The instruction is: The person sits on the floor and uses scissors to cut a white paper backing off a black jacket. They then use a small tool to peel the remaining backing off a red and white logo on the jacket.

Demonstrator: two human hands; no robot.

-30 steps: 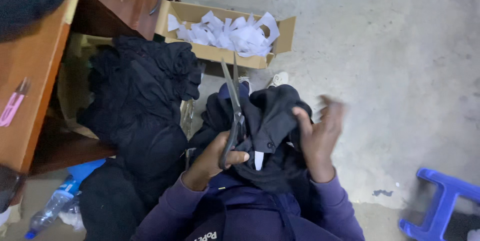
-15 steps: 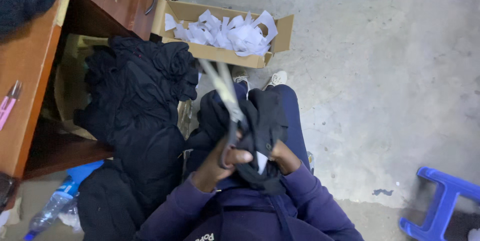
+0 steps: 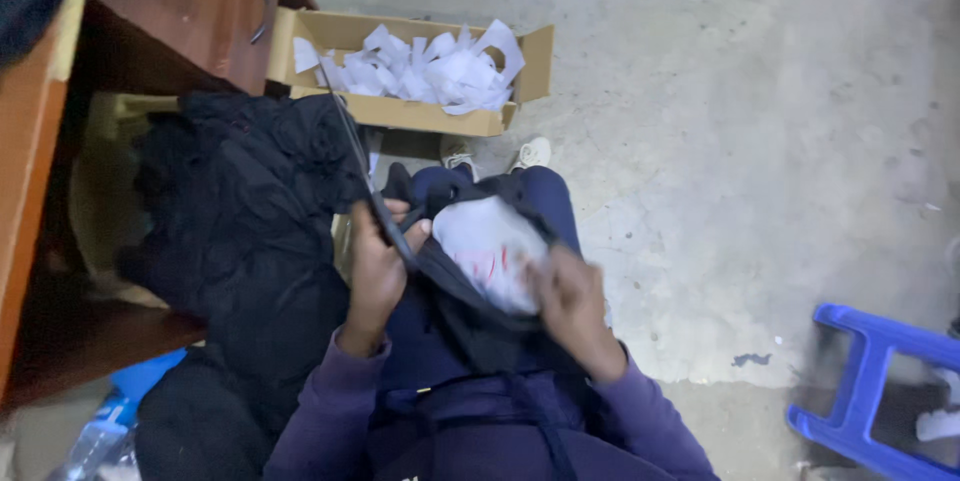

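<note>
My left grip is closed on the scissors, blades pointing far-left, while the white label lies just right, pinched by my right grip.

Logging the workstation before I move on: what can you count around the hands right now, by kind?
Scissors, in the left hand: 1
Dark garment on the lap, white lining under the right hand: 1
Pile of black clothes: 1
Cardboard box of white paper pieces: 1
Blue plastic stool: 1
Plastic bottle: 1
Total: 6
</note>
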